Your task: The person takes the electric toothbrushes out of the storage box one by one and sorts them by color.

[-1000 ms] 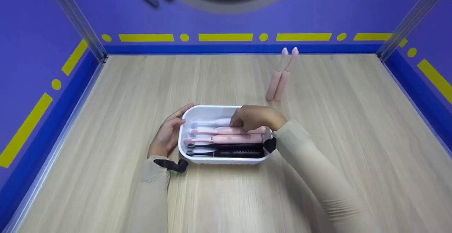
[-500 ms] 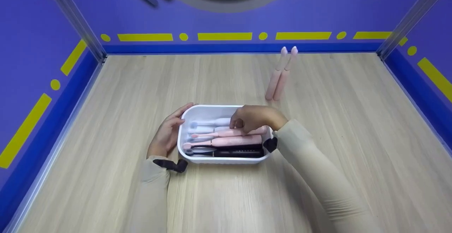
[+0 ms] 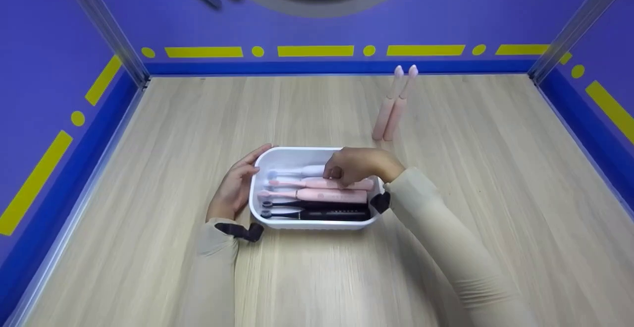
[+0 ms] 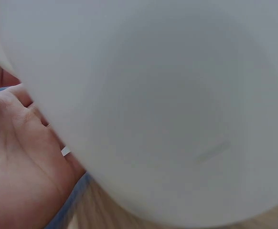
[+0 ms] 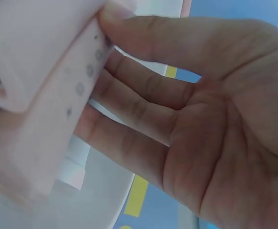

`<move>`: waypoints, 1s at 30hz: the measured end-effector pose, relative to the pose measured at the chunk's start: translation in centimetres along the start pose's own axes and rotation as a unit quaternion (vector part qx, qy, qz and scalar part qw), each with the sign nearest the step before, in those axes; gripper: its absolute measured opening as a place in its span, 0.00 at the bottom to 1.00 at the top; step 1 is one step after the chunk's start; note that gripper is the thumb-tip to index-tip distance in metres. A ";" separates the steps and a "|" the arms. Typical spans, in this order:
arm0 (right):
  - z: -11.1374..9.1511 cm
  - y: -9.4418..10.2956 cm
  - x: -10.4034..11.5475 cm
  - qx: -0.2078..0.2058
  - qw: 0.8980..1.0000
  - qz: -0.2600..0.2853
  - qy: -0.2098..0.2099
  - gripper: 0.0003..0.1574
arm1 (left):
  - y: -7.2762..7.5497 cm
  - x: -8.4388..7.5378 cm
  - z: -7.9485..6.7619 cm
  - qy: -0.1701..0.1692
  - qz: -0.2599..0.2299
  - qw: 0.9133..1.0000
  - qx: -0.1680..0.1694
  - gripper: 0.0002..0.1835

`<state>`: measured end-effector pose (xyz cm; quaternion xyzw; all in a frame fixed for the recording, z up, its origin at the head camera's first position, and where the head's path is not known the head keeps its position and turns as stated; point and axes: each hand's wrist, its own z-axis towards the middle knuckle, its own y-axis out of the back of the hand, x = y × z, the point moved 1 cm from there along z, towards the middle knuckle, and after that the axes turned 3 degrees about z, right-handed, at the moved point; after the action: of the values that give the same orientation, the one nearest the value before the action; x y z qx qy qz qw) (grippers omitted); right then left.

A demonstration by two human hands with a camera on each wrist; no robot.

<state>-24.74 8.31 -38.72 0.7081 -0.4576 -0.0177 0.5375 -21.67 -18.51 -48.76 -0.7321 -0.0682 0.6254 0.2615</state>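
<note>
In the head view a white plastic bin holds several electric toothbrushes lying side by side. My right hand reaches inside, and its thumb and fingers pinch the rear pink toothbrush. The right wrist view shows that thumb on the button-dotted pink handle. The front pink toothbrush lies beside it, nearer to me. At the bin's left end my left hand rests against the outer wall, thumb at the rim. In the left wrist view the bin's wall hides most of its fingers.
Two black toothbrushes lie along the bin's near side, and a white toothbrush lies farther back in it. Behind the bin, a pair of pink toothbrushes stands upright on the wooden table. Blue panels enclose the table.
The front pink toothbrush tilted, its head swinging toward me, then came back level beside the black ones, turned about its length. Both hands have stayed nearly in place.
</note>
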 end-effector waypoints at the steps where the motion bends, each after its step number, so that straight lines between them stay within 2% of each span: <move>1: 0.0 0.0 0.0 0.001 1.000 0.002 0.004 0.18 | 0.0 0.0 0.0 0.000 0.001 1.000 0.003 0.33; 4: 0.1 0.0 -0.1 0.006 1.000 0.010 0.023 0.10 | 0.1 0.0 0.0 -0.002 0.000 1.000 0.004 0.33; 8: 0.1 0.0 -0.2 0.013 0.999 0.017 0.042 0.15 | 0.1 0.1 0.0 -0.004 0.001 1.000 0.000 0.33; 17: -0.1 0.1 -0.3 0.015 0.999 0.032 0.028 0.09 | 0.1 0.0 0.0 -0.001 -0.004 1.000 0.007 0.34; 21: -0.2 0.2 -0.4 0.008 0.999 0.034 0.020 0.14 | 0.0 0.0 0.0 -0.001 -0.003 1.000 0.002 0.33; 30: -0.7 0.6 -0.6 -0.020 0.999 0.018 0.038 0.20 | 0.1 0.0 0.1 0.003 -0.001 1.000 -0.003 0.33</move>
<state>-25.09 9.18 -38.24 0.6887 -0.4494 0.0097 0.5689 -21.75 -18.57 -48.77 -0.7344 -0.0696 0.6231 0.2601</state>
